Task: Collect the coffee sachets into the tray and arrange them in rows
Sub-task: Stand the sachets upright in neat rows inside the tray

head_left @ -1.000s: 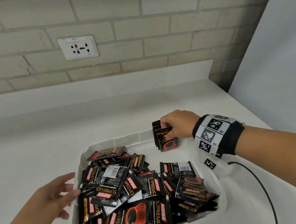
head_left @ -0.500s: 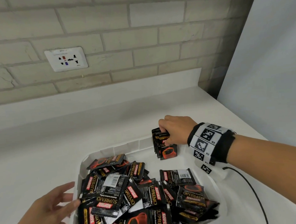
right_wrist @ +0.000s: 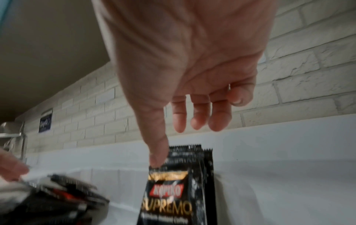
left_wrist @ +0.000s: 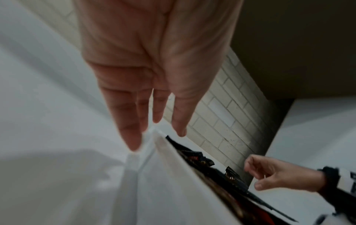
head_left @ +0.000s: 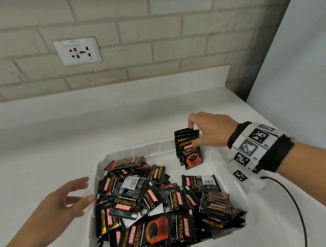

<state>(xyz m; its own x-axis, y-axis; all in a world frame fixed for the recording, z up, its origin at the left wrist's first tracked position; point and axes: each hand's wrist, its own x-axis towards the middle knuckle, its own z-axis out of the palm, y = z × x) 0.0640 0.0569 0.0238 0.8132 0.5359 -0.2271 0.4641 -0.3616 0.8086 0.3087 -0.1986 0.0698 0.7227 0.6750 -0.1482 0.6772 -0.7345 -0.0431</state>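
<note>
1. One shallow white plastic tray (head_left: 111, 156) is seen in the lower centre of the head view, set on a white countertop (head_left: 48, 142).
2. A loose heap of black foil coffee sachets with red and gold print (head_left: 153, 201) fills the near part of the tray; the sachets overlap and too many are hidden for a count.
3. One small upright stack of the same black sachets (head_left: 190, 150) stands in the tray's far right corner; about four edges can be made out, the exact number cannot be told.
4. Two bare hands are shown. The right hand (head_left: 210, 129), at centre right, is placed on the stack's top edges, thumb at the front sachet and a curled fingertip at the back; in the right wrist view the other fingers (right_wrist: 200, 115) are held apart above it.
5. The left hand (head_left: 63, 202), at lower left, is spread flat with fingers straight; nothing is held, and its fingertips are at the tray's left rim.
6. One banded wrist strap with black-and-white square markers (head_left: 255, 146) is worn on the right wrist.
7. One white wall socket plate (head_left: 77, 51) is fixed to the pale brick wall (head_left: 173, 30), upper left.
</note>
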